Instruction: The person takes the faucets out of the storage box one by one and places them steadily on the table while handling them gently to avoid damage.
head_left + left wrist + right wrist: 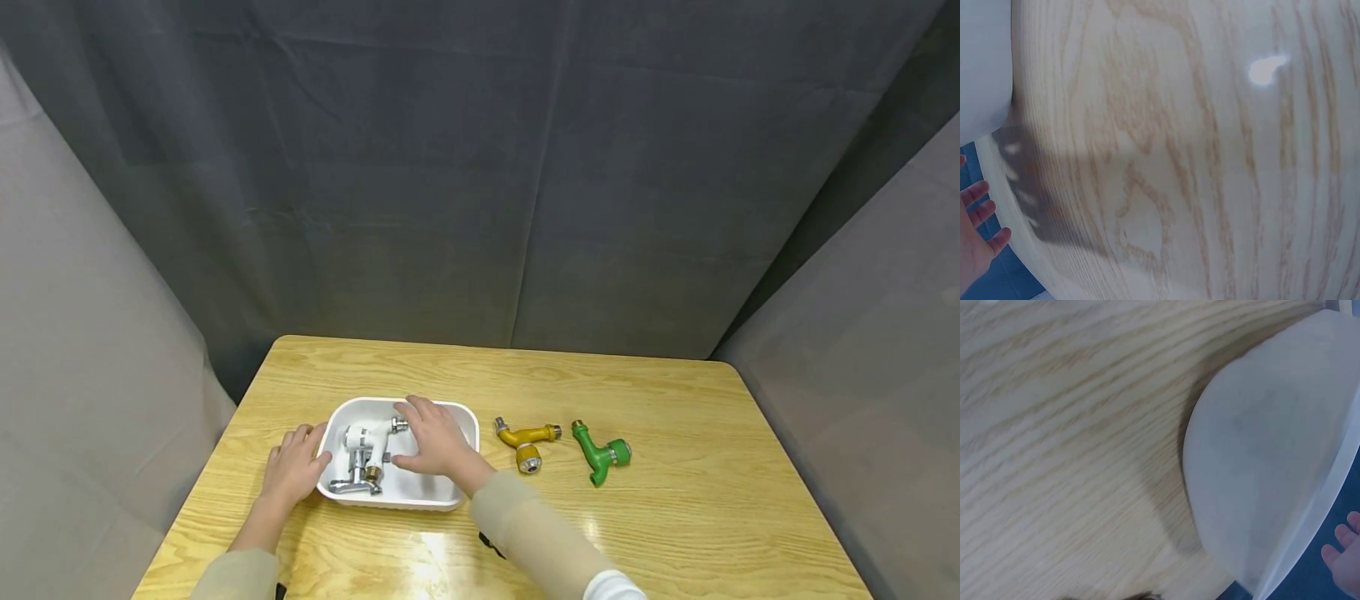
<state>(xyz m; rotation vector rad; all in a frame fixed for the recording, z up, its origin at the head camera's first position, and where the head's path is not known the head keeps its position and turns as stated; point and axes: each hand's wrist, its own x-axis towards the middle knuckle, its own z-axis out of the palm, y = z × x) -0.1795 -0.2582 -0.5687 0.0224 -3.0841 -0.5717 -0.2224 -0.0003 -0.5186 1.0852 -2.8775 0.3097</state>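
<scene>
Smooth white tray (412, 489) with rounded corners, on a wood-grained table (675, 517). Towards its left end lie 2 taps: a white tap (381, 442) with ribbed knob, overlapping a shiny metal tap (357, 471) with slim lever. Left hand (292, 467): at the left rim, fingers relaxed. Right hand (433, 442): over the interior, fingers spread. Right of the tray: a branched yellow tap (525, 437) and green tap (600, 455)
</scene>
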